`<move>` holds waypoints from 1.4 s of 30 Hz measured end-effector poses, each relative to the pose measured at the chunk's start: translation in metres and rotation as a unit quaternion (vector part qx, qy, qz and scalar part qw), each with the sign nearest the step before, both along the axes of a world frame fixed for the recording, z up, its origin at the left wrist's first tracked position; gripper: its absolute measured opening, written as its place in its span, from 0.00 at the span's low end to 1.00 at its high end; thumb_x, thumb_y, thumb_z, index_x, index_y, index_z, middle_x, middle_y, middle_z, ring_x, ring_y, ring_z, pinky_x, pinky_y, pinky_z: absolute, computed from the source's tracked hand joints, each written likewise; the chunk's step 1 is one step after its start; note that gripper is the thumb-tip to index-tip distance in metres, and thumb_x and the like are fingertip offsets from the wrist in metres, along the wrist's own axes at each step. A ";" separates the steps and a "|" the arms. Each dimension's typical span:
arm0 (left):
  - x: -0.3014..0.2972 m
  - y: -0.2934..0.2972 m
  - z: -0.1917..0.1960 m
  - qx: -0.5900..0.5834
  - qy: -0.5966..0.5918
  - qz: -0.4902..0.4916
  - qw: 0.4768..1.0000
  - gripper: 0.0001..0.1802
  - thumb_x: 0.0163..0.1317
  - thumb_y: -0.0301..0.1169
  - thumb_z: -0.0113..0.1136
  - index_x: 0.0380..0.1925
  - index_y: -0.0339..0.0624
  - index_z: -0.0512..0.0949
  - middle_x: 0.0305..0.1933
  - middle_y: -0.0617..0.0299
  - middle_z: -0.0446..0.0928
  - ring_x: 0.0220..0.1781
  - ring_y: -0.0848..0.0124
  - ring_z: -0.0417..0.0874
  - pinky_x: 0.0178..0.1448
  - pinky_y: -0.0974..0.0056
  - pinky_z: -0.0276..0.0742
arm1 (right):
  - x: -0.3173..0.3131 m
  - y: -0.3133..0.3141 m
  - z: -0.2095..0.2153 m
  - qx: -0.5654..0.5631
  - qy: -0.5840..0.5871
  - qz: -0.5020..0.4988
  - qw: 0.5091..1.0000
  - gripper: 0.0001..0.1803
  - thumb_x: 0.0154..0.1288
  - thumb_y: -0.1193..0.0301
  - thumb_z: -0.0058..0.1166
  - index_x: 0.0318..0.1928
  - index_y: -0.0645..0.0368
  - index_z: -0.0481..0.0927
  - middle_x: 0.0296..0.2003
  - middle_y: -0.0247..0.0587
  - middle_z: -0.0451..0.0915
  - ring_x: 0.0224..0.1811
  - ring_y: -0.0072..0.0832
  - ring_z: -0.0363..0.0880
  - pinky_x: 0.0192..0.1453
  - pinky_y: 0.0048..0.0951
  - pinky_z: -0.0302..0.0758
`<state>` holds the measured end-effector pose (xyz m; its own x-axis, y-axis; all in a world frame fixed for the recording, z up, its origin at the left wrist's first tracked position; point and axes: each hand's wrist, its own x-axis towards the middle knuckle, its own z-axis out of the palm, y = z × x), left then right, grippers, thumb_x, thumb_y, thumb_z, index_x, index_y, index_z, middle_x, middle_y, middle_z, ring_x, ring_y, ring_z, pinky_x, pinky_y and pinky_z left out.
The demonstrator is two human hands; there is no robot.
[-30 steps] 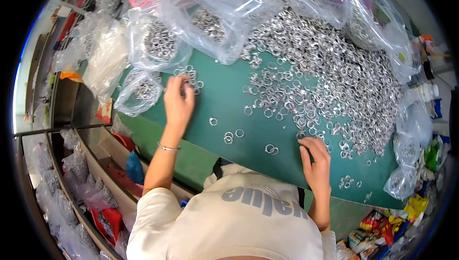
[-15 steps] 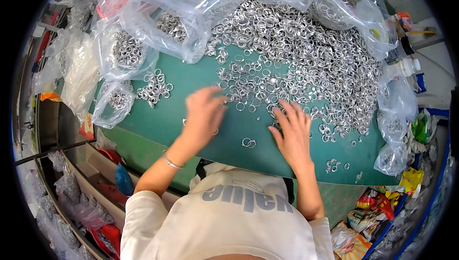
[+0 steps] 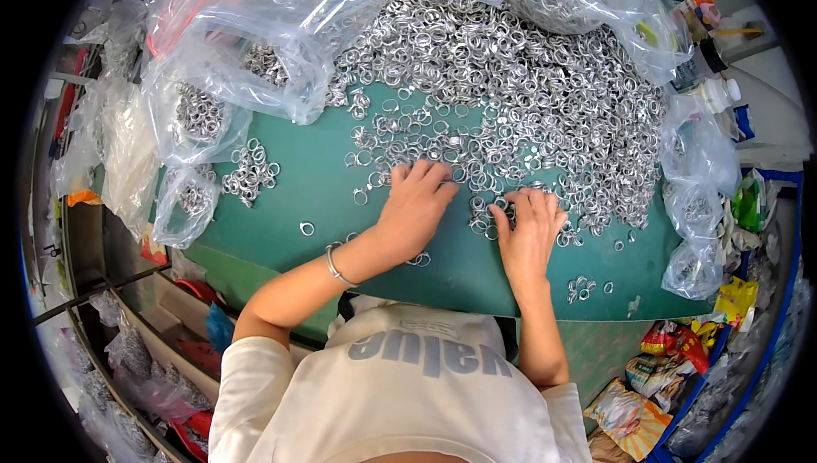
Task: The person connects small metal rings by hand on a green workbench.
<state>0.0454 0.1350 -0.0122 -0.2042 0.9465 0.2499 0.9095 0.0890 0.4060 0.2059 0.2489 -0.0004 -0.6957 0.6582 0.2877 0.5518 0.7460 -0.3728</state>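
A large heap of silver-coloured metal rings [image 3: 511,63] covers the far and right part of the green table, thinning out toward me. My left hand [image 3: 415,212], with a bangle at the wrist, is at the heap's near edge. Its fingers are bent down and drawn together among loose rings; whatever is under the fingertips is hidden. Beside it, my right hand [image 3: 528,229] rests over the rings at the near edge, fingers slightly bent and thumb apart. A few rings lie below my left hand, and a single ring [image 3: 307,228] lies to its left.
A small pile of rings [image 3: 250,172] sits at the left, near clear plastic bags [image 3: 197,114] containing rings. More plastic bags line the far edge and right side. A small ring cluster [image 3: 581,289] lies at the near right of the green table [image 3: 315,148]. Shelves hold packages at both sides.
My left hand has moved right to the heap's edge, and its fingers have bent. My right hand stays at the rings, fingers slightly more curled. The whole view has shifted a little.
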 end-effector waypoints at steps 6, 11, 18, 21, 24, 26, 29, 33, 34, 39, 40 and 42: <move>0.018 0.011 0.014 0.037 -0.113 -0.034 0.992 0.13 0.53 0.23 0.62 0.41 0.43 0.78 0.45 0.61 0.72 0.47 0.63 0.72 0.50 0.58 0.61 | 0.013 0.004 0.001 -0.243 0.155 -0.051 0.956 0.11 0.61 0.76 0.58 0.44 0.64 0.79 0.34 0.39 0.81 0.29 0.24 0.72 0.37 0.25 0.66; 0.016 0.014 0.003 -0.012 -0.062 -0.045 0.997 0.15 0.54 0.22 0.61 0.43 0.43 0.77 0.45 0.61 0.73 0.47 0.63 0.72 0.50 0.58 0.61 | 0.023 0.007 0.015 -0.520 0.256 -0.039 0.814 0.13 0.73 0.71 0.44 0.51 0.65 0.77 0.37 0.38 0.84 0.30 0.15 0.69 0.33 0.18 0.66; 0.028 0.018 0.025 0.057 -0.365 -0.030 0.929 0.18 0.55 0.20 0.62 0.48 0.40 0.77 0.44 0.58 0.73 0.42 0.65 0.76 0.48 0.62 0.72 | 0.028 0.007 0.003 -0.722 0.321 -0.004 0.613 0.14 0.74 0.69 0.45 0.51 0.66 0.74 0.41 0.47 0.83 0.32 0.19 0.77 0.33 0.18 0.70; 0.031 0.021 0.043 0.019 -0.411 -0.082 0.908 0.21 0.55 0.19 0.64 0.50 0.40 0.77 0.44 0.57 0.73 0.41 0.67 0.78 0.46 0.65 0.77 | 0.027 0.002 0.003 -0.706 0.306 0.014 0.639 0.12 0.72 0.72 0.47 0.50 0.66 0.74 0.42 0.46 0.82 0.33 0.20 0.78 0.33 0.18 0.71; 0.030 0.020 0.034 0.008 -0.403 -0.073 0.912 0.19 0.55 0.20 0.64 0.48 0.40 0.78 0.42 0.55 0.74 0.40 0.66 0.79 0.43 0.64 0.77 | 0.025 -0.002 0.003 -0.689 0.304 0.030 0.658 0.11 0.71 0.74 0.48 0.50 0.65 0.73 0.42 0.45 0.82 0.34 0.21 0.79 0.33 0.19 0.71; 0.028 0.019 0.033 0.018 -0.406 -0.055 0.912 0.17 0.55 0.20 0.63 0.47 0.39 0.78 0.42 0.55 0.75 0.39 0.66 0.80 0.42 0.65 0.78 | 0.026 -0.003 0.003 -0.668 0.303 0.025 0.679 0.10 0.70 0.75 0.49 0.49 0.65 0.74 0.41 0.44 0.82 0.34 0.22 0.79 0.33 0.20 0.72; 0.024 0.015 0.036 0.031 -0.411 -0.004 0.911 0.17 0.55 0.18 0.62 0.46 0.40 0.79 0.44 0.57 0.76 0.37 0.68 0.80 0.43 0.67 0.78 | 0.025 -0.002 0.007 -0.530 0.235 -0.013 0.815 0.09 0.67 0.77 0.52 0.46 0.65 0.75 0.37 0.43 0.82 0.32 0.27 0.78 0.33 0.24 0.72; -0.003 -0.007 0.035 0.032 -0.311 0.061 0.948 0.18 0.53 0.16 0.62 0.45 0.40 0.79 0.44 0.56 0.77 0.41 0.65 0.80 0.47 0.64 0.77 | 0.025 0.005 0.010 -0.134 0.068 -0.008 0.989 0.10 0.59 0.78 0.58 0.43 0.64 0.78 0.36 0.45 0.78 0.36 0.43 0.75 0.41 0.37 0.72; -0.013 -0.017 0.036 0.041 -0.264 0.081 0.960 0.18 0.52 0.15 0.62 0.45 0.40 0.79 0.44 0.56 0.77 0.42 0.64 0.79 0.48 0.63 0.77 | 0.025 0.007 0.010 -0.091 0.046 0.000 0.995 0.11 0.59 0.78 0.58 0.43 0.63 0.78 0.37 0.46 0.78 0.38 0.44 0.74 0.43 0.38 0.71; -0.068 -0.106 0.022 0.041 -0.093 0.323 0.941 0.15 0.52 0.16 0.57 0.42 0.37 0.78 0.42 0.50 0.75 0.46 0.52 0.77 0.53 0.56 0.72 | 0.022 0.007 0.012 -0.071 0.042 -0.004 0.997 0.12 0.58 0.78 0.58 0.44 0.63 0.78 0.42 0.47 0.77 0.43 0.44 0.73 0.48 0.41 0.70; -0.078 -0.123 0.017 0.031 -0.025 0.356 0.934 0.16 0.53 0.17 0.58 0.43 0.38 0.78 0.43 0.51 0.75 0.48 0.53 0.76 0.55 0.56 0.70 | 0.019 0.008 0.009 -0.076 0.040 0.016 0.996 0.14 0.58 0.76 0.59 0.46 0.63 0.78 0.44 0.47 0.76 0.45 0.44 0.72 0.49 0.40 0.70; -0.095 -0.150 0.001 0.017 0.041 0.401 0.915 0.18 0.54 0.19 0.59 0.46 0.41 0.77 0.48 0.54 0.73 0.52 0.56 0.73 0.56 0.57 0.66 | -0.001 0.004 0.015 -0.084 0.065 0.051 0.993 0.16 0.58 0.75 0.60 0.48 0.62 0.77 0.46 0.48 0.76 0.46 0.44 0.72 0.50 0.39 0.70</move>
